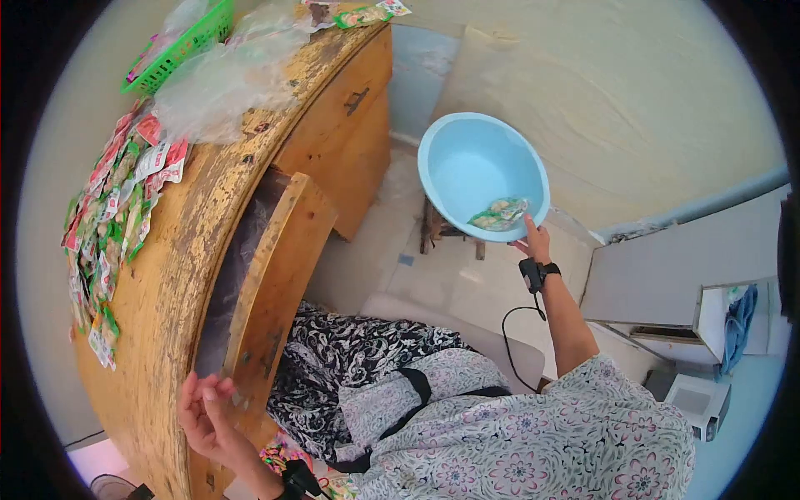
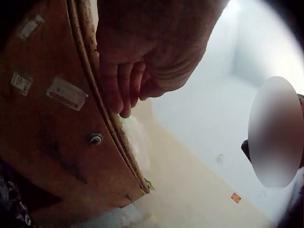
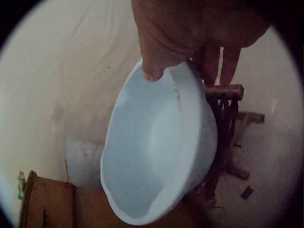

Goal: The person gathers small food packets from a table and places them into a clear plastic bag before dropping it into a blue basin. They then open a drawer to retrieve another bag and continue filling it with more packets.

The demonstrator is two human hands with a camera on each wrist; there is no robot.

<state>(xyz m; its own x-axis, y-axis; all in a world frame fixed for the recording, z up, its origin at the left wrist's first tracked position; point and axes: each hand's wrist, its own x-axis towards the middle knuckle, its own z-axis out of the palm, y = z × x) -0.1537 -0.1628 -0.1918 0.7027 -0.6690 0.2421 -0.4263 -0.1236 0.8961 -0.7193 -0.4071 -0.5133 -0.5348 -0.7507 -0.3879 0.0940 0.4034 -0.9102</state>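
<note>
My right hand (image 1: 536, 240) grips the rim of a light blue plastic basin (image 1: 479, 158), which is tilted so its inside faces me. In the right wrist view the thumb lies inside the basin's wall and the fingers reach behind it. A clear and green snack packet (image 1: 500, 214) lies in the basin close to that thumb. Loosely curled with nothing in it, my left hand (image 1: 208, 417) hovers at the wooden table's edge, by the near end of a pulled-out drawer (image 1: 279, 275). The left wrist view shows its fingers (image 2: 114, 97) hanging beside the table edge.
On the wooden table (image 1: 158, 308) are a heap of red and green packets (image 1: 112, 208), clear plastic bags (image 1: 237, 87) and a green basket (image 1: 183, 50). A wooden stool (image 1: 429, 225) stands below the basin. A cable hangs from the right wrist.
</note>
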